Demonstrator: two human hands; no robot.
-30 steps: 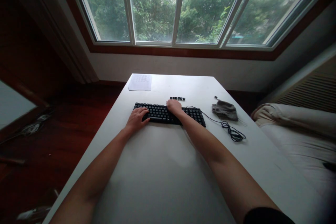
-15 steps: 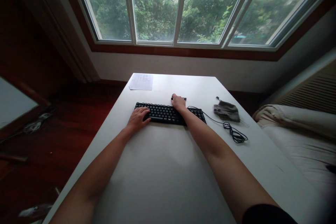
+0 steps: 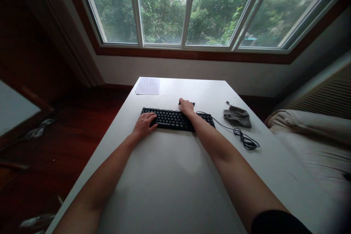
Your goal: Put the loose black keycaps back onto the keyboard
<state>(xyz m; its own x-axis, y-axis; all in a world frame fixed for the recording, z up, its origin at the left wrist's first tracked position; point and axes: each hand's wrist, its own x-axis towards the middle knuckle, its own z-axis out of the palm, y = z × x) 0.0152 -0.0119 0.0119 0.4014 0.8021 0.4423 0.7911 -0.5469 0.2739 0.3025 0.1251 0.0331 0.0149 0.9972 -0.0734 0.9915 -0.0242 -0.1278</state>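
A black keyboard (image 3: 172, 120) lies across the white table. Over its left end rests my left hand (image 3: 144, 122), its fingers curved on the keys and the thumb near the front edge, holding that end. My right hand (image 3: 186, 106) reaches across the keyboard to the table just behind it, with its fingers drawn together. Small dark pieces (image 3: 193, 104) show on both sides of these fingers. What the fingertips hold, if anything, is hidden. The right forearm covers part of the keyboard's right half.
From the keyboard a black cable (image 3: 245, 140) runs right and ends in a tied bundle. Behind it lies a grey fuzzy pouch (image 3: 237, 116). Sheets of paper (image 3: 148, 86) lie at the table's far left corner. A bed or couch (image 3: 307, 135) stands right of the table.
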